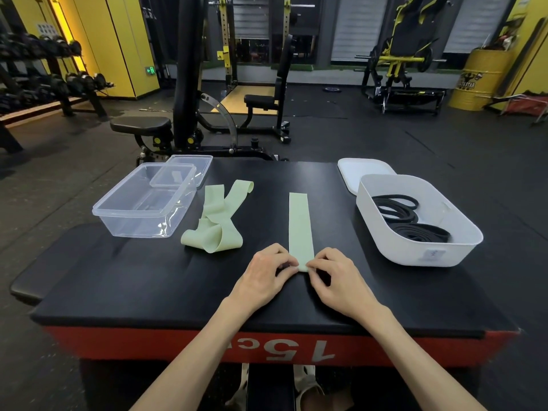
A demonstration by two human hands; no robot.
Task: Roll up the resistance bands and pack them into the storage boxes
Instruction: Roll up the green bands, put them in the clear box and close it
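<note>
Both the left hand [268,272] and right hand [335,277] pinch the near end of a flat pale-green resistance band [299,226] on the black-topped plyo box [148,292].

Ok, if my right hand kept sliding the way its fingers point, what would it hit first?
Likely the left hand, pinching the same near end of the flat green resistance band directly opposite.

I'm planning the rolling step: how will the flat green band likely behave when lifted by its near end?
Probably floppy: the crumpled green band beside it slumps in loose folds. Likely thin and light, as the flat green band lies flush on the black pad. It would likely drape, not hold shape.
</note>
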